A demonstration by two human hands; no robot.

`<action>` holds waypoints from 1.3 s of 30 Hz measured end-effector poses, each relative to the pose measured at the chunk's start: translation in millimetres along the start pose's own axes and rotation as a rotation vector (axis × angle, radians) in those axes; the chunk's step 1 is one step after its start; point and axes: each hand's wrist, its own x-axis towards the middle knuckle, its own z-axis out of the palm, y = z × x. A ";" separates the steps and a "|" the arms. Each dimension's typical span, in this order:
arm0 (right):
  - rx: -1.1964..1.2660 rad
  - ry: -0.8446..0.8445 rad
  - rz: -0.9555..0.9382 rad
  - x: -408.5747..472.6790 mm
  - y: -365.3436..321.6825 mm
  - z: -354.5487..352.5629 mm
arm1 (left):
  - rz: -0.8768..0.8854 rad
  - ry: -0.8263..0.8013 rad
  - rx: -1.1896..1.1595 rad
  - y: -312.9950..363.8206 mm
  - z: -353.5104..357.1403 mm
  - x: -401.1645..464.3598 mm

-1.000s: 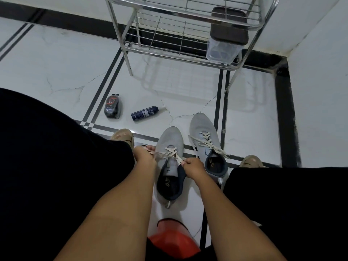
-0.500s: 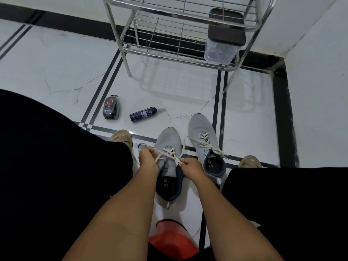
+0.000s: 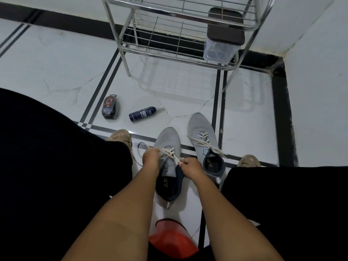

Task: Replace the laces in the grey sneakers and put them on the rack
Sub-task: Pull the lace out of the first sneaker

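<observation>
Left hand [image 3: 150, 157]: I see it pinching the cream lace [image 3: 170, 153], seemingly.
Right hand [image 3: 190, 166]: pinching the lace's other end.
Sneaker [image 3: 167, 140]: on floor between knees.

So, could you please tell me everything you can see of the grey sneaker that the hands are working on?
The grey sneaker lies on the white tiled floor, toe pointing away toward the rack. Its upper looks like grey knit fabric, with a dark navy lining and insole bearing a small logo. A cream flat lace crosses its front eyelets only. The left hand and right hand each pinch the lace above the tongue. The second sneaker sits just to its right.
</observation>
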 end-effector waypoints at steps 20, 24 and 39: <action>0.080 0.010 0.002 -1.7 -7.8 -0.4 | -0.135 -0.001 -0.150 -8.5 -4.1 3.4; 0.029 0.032 0.039 -1.4 -6.4 -2.6 | -0.092 0.018 -0.349 -4.0 -6.3 -12.9; 0.290 -0.074 0.174 1.0 3.3 -17.6 | 0.549 0.168 1.223 -21.2 10.8 -21.3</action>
